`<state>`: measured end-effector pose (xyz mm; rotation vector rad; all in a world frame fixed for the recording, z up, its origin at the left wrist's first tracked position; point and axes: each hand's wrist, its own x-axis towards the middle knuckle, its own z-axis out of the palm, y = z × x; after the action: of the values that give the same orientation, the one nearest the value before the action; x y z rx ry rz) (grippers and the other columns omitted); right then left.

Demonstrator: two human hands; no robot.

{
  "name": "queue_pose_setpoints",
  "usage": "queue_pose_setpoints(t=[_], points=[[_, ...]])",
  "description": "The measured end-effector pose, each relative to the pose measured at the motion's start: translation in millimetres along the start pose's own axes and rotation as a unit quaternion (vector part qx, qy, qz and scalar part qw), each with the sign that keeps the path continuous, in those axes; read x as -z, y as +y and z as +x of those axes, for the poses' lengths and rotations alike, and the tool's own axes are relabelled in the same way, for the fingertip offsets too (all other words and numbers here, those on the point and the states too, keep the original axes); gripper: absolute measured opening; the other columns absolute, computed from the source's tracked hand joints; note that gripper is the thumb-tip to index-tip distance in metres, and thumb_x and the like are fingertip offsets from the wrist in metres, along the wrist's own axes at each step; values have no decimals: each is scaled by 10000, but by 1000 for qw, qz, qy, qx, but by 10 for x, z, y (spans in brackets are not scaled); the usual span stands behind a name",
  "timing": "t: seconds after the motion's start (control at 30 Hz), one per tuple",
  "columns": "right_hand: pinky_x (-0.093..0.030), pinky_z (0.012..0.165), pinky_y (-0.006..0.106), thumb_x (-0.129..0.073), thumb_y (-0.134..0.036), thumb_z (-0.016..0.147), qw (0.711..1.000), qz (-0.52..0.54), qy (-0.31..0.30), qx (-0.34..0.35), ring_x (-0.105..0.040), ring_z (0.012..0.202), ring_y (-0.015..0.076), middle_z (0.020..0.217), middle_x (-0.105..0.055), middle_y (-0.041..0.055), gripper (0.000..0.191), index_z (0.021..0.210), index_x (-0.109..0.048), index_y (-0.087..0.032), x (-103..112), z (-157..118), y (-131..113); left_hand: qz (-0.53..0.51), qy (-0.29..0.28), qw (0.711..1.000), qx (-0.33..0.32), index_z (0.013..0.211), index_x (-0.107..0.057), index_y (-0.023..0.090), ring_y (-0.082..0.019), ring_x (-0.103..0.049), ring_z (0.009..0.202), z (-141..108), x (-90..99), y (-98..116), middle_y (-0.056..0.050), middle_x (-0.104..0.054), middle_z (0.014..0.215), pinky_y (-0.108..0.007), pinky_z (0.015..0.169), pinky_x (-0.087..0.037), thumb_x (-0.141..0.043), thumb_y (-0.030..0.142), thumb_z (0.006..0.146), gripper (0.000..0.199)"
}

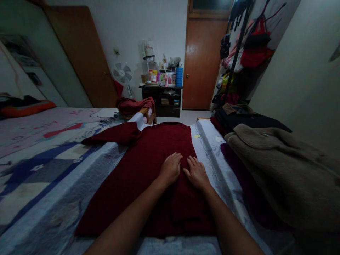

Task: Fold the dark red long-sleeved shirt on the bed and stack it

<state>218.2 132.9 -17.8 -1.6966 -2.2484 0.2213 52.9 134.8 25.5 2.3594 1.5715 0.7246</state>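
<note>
A dark red long-sleeved garment lies flat on the bed, its collar end away from me. One sleeve stretches out to the left; on the right, a layer of the same cloth is folded over the body. My left hand rests on the garment near its middle, fingers extended. Just to the right, my right hand lies on the garment's right edge with its fingers spread. Neither hand grips anything.
A greyish-brown coat and dark folded clothes are piled at the right. Reddish cloth hangs over a wooden chair beyond the bed. Patterned bedding covers the left side. Farther off stand a black cabinet and a fan.
</note>
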Motion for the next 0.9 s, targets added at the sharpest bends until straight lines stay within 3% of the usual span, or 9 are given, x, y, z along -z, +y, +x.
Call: queue_pose_setpoints(t=[0.17,0.4,0.53,0.7,0.8,0.9], points=[[-209,1137,517,-451,-448,915,1000,6,6,1,-253,1431,292,1536,-330,111,593,1432,-419,-160,-30,-6,13,44,-43,997,-39,1294,-550,181,-205,-369,1387,387,-277,-220,-81,-498,1439,-431,1149,-301,-366,168,919,417],[-211,1142,520,-466,-441,902,1000,19,20,0,-273,1424,298,1523,-354,98,589,1429,-431,-181,-37,-14,7,96,-75,992,-39,1356,-485,211,-266,-343,1399,745,-352,-442,-102,-388,1515,-443,1125,-309,-452,434,929,483],[-206,1146,518,-473,-433,895,999,28,17,-6,-267,1427,296,1525,-351,91,586,1426,-436,-188,-29,-10,4,116,-74,990,-3,1379,-452,220,-283,-379,1374,925,-422,-506,-117,-416,1493,-462,1107,-317,-414,502,935,526],[-194,1152,519,-472,-435,894,999,35,10,-12,-255,1432,292,1532,-334,83,595,1431,-430,-183,-30,-5,7,128,-62,989,25,1298,-522,196,-295,-384,1359,1214,-466,-509,-133,-479,1436,-499,1107,-290,-355,500,954,489],[-176,1162,509,-463,-436,896,999,36,-6,-21,-239,1439,284,1540,-315,80,610,1440,-416,-162,-14,-4,-3,125,-65,990,23,1341,-480,183,-256,-296,1413,1382,-491,-523,-118,-415,1490,-442,1148,-232,-325,421,973,465],[-160,1169,495,-456,-438,896,999,38,-19,-30,-218,1446,275,1550,-296,69,617,1448,-404,-166,20,-7,-22,119,-98,988,30,1413,-404,193,-260,-261,1432,1505,-544,-567,-106,-344,1538,-436,1147,-242,-335,471,959,537]])
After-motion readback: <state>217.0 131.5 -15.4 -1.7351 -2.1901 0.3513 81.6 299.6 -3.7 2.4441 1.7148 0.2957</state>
